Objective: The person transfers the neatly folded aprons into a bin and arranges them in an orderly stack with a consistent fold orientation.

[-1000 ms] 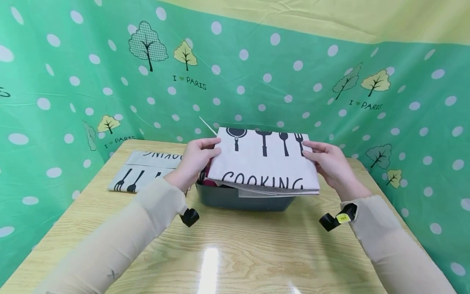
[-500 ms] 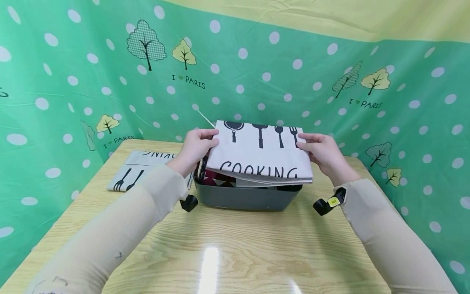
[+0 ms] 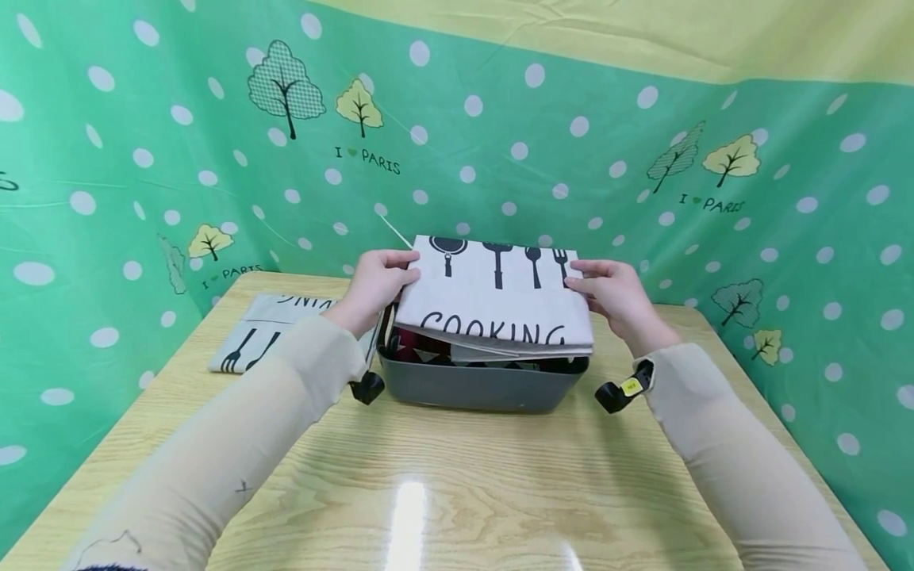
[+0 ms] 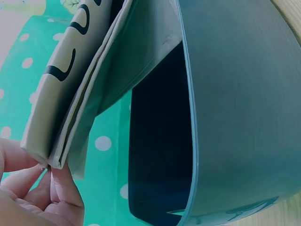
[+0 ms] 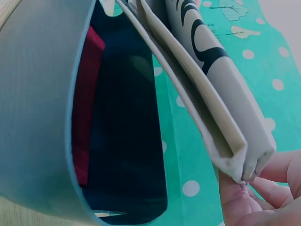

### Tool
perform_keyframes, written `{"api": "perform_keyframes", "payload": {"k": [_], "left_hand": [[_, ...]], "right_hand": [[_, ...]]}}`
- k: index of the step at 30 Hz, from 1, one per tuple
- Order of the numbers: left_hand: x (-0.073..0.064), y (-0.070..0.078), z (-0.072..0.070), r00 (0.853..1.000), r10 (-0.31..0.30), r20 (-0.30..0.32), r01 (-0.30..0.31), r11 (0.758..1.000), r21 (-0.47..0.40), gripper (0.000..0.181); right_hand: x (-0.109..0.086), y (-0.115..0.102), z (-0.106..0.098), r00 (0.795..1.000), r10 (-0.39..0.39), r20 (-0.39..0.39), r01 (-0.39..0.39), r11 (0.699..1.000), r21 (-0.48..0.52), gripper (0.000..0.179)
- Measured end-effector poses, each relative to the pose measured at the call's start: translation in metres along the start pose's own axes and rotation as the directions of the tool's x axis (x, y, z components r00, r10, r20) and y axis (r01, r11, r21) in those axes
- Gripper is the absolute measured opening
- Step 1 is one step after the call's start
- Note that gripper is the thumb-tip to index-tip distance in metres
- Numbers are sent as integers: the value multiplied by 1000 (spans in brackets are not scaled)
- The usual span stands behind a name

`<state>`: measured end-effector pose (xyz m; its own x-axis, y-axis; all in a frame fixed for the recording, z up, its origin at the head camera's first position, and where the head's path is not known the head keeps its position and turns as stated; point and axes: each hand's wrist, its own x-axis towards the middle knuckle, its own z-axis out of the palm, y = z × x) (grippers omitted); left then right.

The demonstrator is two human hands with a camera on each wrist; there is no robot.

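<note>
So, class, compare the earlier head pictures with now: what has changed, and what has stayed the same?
The folded cloth has shifted to the person's left and slightly up in the picture, showing more of the bin. The left hand and right hand moved with it, both still gripping it. The bin and the other cloth stayed put.
</note>
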<state>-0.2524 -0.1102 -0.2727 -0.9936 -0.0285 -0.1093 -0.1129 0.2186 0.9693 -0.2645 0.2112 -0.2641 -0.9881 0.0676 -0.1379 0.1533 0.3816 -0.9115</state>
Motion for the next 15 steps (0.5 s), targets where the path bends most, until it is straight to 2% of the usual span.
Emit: {"api": "perform_keyframes", "payload": {"k": [12, 13, 15], "left_hand": [[3, -6, 0, 1000, -2, -17, 2, 1000, 18, 42], [3, -7, 0, 1000, 6, -18, -5, 999, 40, 43], [3, -9, -1, 999, 44, -24, -39, 983, 182, 42]], "right_hand": [[5, 2, 4, 1000, -16, -9, 16, 999, -48, 50], [5, 3, 4, 1000, -19, -4, 19, 998, -56, 50], [5, 5, 5, 1000, -24, 15, 25, 996, -90, 53]]}}
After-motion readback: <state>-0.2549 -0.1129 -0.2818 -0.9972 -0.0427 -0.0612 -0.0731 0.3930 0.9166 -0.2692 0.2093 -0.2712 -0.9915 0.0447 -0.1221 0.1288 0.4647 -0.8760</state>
